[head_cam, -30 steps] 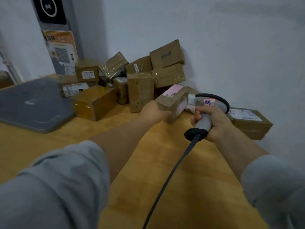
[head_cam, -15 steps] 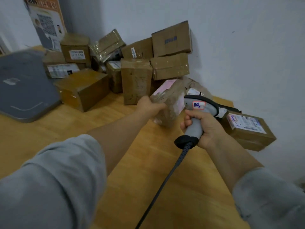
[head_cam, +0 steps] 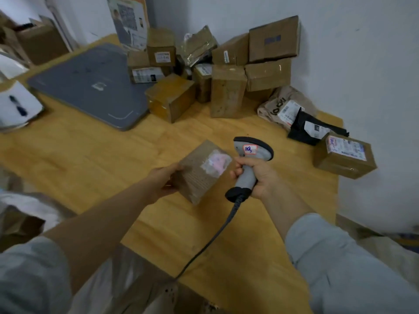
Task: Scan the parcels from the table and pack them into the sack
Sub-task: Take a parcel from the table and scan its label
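My left hand (head_cam: 162, 181) grips a small brown parcel (head_cam: 199, 175) with a pink label, held above the wooden table (head_cam: 102, 155). My right hand (head_cam: 256, 175) holds a grey handheld scanner (head_cam: 250, 159) by its handle, right beside the parcel, its cable trailing toward me. A pile of several cardboard parcels (head_cam: 226, 71) sits at the back against the wall. A tan mailer bag (head_cam: 281, 105), a black mailer bag (head_cam: 313, 128) and a labelled box (head_cam: 344, 155) lie on the right. Part of a sack (head_cam: 20, 218) shows at the lower left.
A grey flat pad (head_cam: 90, 85) lies on the table's left side. A white object (head_cam: 15, 103) sits at the left edge. A poster (head_cam: 129, 19) leans on the wall. More boxes (head_cam: 38, 39) stand at the far left behind the table.
My left hand lifted the pink-labelled parcel out of the pile and drew it toward me. My right hand with the scanner came back alongside it. The view tilted downward.
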`<state>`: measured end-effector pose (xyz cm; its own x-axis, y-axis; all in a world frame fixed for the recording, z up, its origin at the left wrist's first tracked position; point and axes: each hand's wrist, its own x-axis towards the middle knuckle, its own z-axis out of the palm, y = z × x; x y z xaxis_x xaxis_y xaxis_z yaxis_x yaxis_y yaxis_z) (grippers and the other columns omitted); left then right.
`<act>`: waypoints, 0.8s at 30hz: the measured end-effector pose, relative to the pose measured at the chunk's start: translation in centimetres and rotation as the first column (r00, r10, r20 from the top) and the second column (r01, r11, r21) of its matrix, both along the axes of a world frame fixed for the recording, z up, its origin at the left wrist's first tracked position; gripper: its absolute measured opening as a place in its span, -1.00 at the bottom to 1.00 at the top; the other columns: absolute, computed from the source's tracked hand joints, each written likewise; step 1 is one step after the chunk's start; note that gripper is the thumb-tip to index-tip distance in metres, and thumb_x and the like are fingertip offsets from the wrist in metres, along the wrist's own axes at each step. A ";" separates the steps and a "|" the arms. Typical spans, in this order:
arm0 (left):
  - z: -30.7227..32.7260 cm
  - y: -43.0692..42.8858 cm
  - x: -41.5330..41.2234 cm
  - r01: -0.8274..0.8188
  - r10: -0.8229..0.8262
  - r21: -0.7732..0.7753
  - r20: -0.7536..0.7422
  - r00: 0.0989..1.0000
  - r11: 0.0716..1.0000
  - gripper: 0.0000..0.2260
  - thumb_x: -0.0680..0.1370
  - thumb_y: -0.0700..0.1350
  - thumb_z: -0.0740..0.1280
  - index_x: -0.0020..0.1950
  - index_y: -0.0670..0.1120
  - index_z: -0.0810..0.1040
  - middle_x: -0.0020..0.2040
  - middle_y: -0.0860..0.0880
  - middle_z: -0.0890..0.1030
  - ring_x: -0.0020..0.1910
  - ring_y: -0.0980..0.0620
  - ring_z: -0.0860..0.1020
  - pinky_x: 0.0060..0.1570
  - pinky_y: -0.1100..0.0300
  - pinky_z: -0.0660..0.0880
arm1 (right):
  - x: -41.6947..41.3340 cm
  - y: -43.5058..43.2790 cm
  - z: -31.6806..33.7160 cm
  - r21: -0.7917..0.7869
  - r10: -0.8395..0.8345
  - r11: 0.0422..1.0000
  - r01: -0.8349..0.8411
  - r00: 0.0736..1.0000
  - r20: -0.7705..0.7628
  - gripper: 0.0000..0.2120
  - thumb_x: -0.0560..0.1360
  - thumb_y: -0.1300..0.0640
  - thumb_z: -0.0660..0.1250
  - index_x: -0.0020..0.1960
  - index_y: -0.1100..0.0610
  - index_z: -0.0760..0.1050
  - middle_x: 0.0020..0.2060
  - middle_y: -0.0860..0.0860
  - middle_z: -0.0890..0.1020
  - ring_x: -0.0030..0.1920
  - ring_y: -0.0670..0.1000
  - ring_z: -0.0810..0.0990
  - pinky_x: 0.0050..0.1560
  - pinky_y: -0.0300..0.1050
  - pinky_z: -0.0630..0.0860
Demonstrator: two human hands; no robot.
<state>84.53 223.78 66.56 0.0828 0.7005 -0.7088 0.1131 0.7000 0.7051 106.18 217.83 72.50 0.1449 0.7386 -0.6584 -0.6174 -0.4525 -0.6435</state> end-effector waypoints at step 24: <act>1.2 -4.0 -7.8 0.258 -0.167 0.253 -0.331 0.929 0.932 -0.54 0.55 -0.04 0.34 0.41 -0.15 0.39 0.31 -0.17 0.49 0.14 -0.10 0.52 0.05 0.11 0.46 | -6.9 -7.0 -0.8 -0.106 0.000 0.994 0.001 1.000 0.013 -0.89 0.46 0.37 0.37 -0.19 0.25 0.47 -0.48 0.08 0.47 -0.60 -0.05 0.43 -0.45 -0.16 0.56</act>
